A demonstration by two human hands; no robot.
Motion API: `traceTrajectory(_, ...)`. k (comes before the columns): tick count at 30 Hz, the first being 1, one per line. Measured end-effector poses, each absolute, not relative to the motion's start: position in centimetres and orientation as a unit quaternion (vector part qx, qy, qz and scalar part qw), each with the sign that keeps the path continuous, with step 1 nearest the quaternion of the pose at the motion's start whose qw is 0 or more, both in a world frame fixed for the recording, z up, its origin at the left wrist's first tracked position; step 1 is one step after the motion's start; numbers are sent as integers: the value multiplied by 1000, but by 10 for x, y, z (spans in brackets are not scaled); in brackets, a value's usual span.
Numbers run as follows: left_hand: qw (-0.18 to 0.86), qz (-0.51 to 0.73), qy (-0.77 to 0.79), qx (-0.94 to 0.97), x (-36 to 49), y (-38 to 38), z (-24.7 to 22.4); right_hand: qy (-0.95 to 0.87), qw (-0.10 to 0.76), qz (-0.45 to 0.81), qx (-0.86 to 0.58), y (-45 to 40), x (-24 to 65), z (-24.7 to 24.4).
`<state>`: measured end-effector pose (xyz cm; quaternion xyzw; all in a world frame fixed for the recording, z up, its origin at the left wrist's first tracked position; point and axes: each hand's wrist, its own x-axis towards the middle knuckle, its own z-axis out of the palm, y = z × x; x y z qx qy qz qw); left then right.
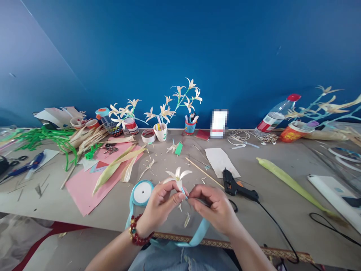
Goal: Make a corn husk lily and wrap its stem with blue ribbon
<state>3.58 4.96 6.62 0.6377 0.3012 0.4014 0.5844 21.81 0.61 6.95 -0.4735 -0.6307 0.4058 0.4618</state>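
Observation:
My left hand [160, 201] pinches the short blue-wrapped stem of a white artificial flower [178, 174], whose pointed petals spread above the fingers. My right hand [214, 205] meets it at the stem's lower end, thumb and finger closed on light blue ribbon. From under that hand the ribbon [200, 232] drops in a loop across my lap. It runs back toward the ribbon roll [142, 192], which lies on the table beside my left hand. The exact wrap at the fingertips is partly hidden. Pale husk scraps [187, 219] lie below my hands.
A black glue gun [237, 186] with a trailing cord lies right of my hands, near a white card [222, 162] and a green husk [290, 184]. Pink paper [84, 192] lies left. Along the wall stand flower sprays in cups [160, 133] and a bottle [272, 118].

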Motion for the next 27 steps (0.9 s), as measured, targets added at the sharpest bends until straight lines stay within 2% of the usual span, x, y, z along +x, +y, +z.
traceTrajectory(5, 521, 392, 310, 691, 34, 52, 64, -653, 459, 354, -488, 3, 217, 75)
traceTrajectory(14, 528, 358, 306, 706, 31, 54, 68, -619, 425, 447, -486, 5, 221, 73)
traceTrajectory(19, 523, 392, 330, 681, 30, 56, 66, -667, 433, 311, -520, -5, 219, 76)
traceTrajectory(22, 497, 417, 358, 671, 29, 57, 60, -692, 467, 219, -505, -14, 214, 76)
traceTrajectory(27, 482, 455, 343, 665, 28, 61, 48, -655, 517, 251, -490, -24, 207, 74)
